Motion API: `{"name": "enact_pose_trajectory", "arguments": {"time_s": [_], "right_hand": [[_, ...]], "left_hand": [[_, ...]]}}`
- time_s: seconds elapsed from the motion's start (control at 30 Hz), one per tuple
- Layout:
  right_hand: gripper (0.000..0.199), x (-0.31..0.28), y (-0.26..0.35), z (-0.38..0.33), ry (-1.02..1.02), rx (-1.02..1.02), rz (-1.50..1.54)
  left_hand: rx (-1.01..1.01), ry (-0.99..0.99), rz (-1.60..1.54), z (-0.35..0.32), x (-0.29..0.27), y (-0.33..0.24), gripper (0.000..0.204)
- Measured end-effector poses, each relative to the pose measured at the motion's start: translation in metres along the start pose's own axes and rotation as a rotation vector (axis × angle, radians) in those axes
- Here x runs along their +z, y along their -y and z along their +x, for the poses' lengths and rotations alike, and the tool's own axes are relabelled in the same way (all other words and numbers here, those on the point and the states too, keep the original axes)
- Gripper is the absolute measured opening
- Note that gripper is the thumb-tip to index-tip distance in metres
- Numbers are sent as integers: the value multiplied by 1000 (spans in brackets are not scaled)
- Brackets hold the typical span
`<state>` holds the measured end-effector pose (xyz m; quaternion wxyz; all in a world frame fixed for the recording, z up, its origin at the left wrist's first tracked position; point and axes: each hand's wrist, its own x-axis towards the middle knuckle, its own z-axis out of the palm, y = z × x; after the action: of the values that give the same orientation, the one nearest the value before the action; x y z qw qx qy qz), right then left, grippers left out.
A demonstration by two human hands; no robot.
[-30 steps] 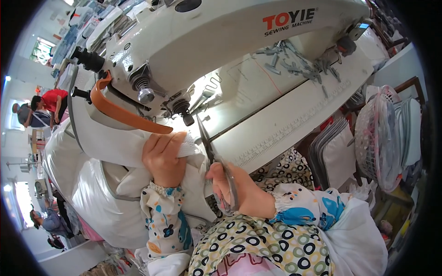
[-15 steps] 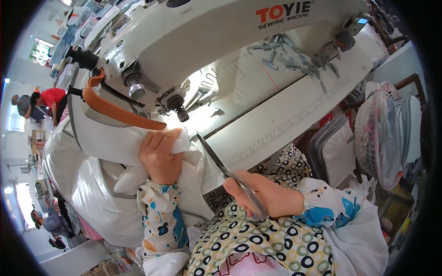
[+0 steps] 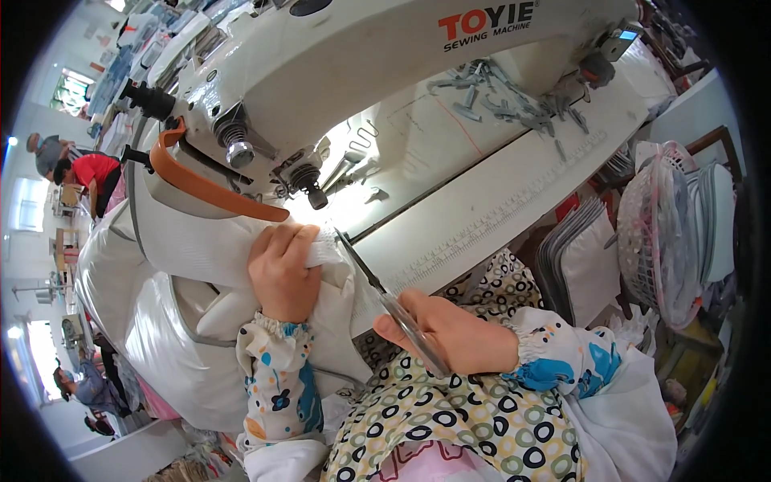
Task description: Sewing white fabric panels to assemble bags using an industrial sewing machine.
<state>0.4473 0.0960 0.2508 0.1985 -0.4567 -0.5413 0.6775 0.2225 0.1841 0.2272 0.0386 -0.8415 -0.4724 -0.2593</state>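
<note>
My left hand (image 3: 285, 271) has its fingers curled over a strip of white textured fabric (image 3: 201, 247), close under the sewing machine's (image 3: 353, 72) needle area. The fabric's end (image 3: 324, 246) sticks out to the right of my fingertips. In my right hand (image 3: 459, 336) I grip dark metal scissors (image 3: 365, 273), held slanting up to the left. The scissors' tips are beside the fabric's end; whether they touch it cannot be told. Below my left hand, a bulky white padded piece with grey edging (image 3: 136, 309) hangs over the left side.
Small grey strips (image 3: 506, 104) lie scattered on the machine bed. An orange curved guard (image 3: 209, 193) sits left of the needle area. On the right are stacked grey-edged white pieces (image 3: 586, 257) and a white plastic basket (image 3: 642, 229). Other people (image 3: 88, 173) are far off at left.
My right hand and the scissors have moved slightly left, bringing the tips closer to the fabric's end. My left hand keeps its grip, almost in the same place.
</note>
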Motion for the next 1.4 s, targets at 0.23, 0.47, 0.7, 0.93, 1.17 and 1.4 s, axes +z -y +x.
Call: {"name": "enact_pose_trajectory", "arguments": {"time_s": [0.23,0.47,0.7,0.93,1.17,1.4], "right_hand": [[40,12,3,0,-19,161,623],[28,13,-11,-4,-44,-109,358],[31,-33,10,-16,-73,2,-4],[34,-72,6,1,-845,-279,-1156],[25,-1,-13,74,-459,-959,-1014],[15,2,-20,98,-531,-1075,-1065]], "left_hand": [[-18,35,-17,0,-3,0,29],[-215,58,-292,-2,1,13,33],[-128,91,-205,0,2,11,32],[-117,88,-214,4,-10,3,31],[-52,138,-227,9,-10,8,37],[-69,231,-76,15,-14,3,35]]}}
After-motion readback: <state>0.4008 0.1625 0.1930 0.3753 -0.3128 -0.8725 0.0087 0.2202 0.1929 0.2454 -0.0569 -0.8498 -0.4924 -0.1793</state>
